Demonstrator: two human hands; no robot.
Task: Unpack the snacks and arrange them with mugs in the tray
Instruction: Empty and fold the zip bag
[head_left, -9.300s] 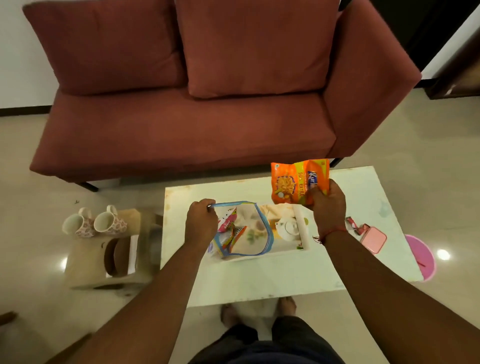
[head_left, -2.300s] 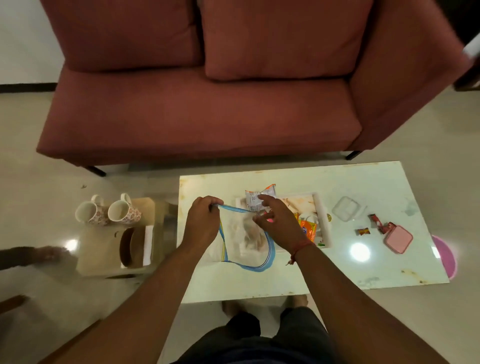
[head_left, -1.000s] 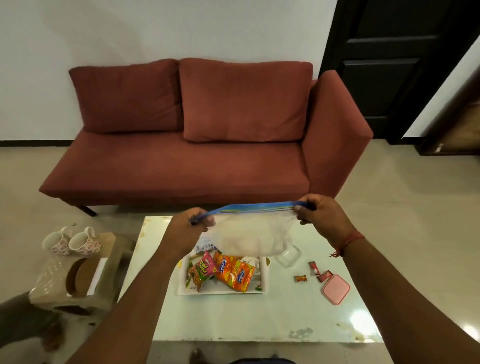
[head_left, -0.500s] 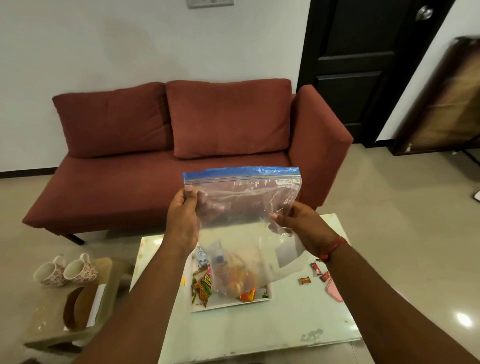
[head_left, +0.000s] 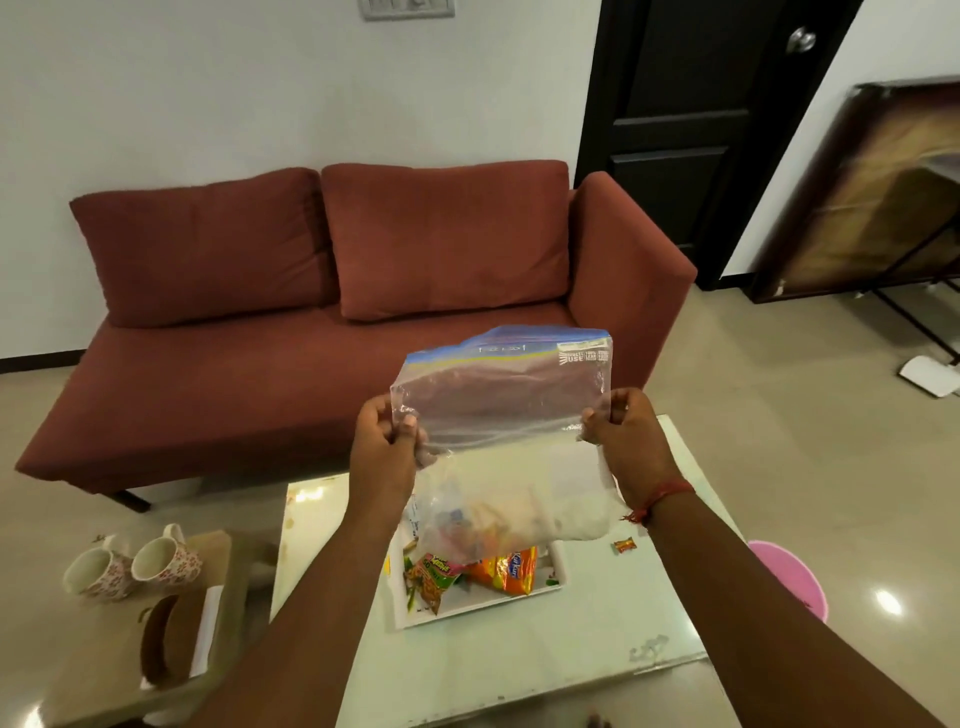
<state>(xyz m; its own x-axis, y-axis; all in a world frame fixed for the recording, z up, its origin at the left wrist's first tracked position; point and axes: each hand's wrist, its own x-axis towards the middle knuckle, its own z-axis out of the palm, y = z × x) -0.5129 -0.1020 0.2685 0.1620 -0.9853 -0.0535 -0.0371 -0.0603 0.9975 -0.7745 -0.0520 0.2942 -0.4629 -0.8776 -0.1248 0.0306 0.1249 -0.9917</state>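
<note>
Left hand (head_left: 385, 441) and right hand (head_left: 621, 431) each pinch one clear zip bag (head_left: 498, 415), blue seal up, hanging lengthwise. Two floral mugs (head_left: 132, 569) lie tipped sideways, left of the surface (head_left: 519, 660).

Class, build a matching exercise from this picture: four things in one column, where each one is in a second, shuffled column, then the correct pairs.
Things
1. zip bag
2. snack packets
3. two mugs
4. wrapped candy

Places
A. on the low side stool
B. lying loose on the table, right of the tray
C. held up between the left hand and the right hand
D. in the tray

Pairs: 1-C, 2-D, 3-A, 4-B
</note>
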